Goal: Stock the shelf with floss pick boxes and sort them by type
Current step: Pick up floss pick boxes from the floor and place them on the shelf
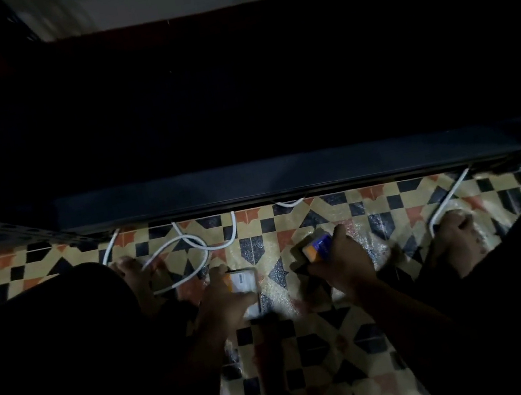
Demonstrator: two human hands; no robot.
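The scene is dark and blurred. My left hand (225, 294) grips a white floss pick box (244, 283) with an orange patch, low over the patterned floor. My right hand (343, 259) grips a blue and orange floss pick box (318, 246), fingers curled round it, a little to the right and farther forward. Ahead of both hands runs the dark front edge of the shelf (283, 176); its surface beyond is black and nothing on it can be made out.
White cables (187, 241) loop over the tiled floor (316, 361) near the shelf's foot. My bare feet rest left (136, 271) and right (456, 232) of the hands, with dark-trousered knees at both sides. A perforated shelf upright (15, 233) stands left.
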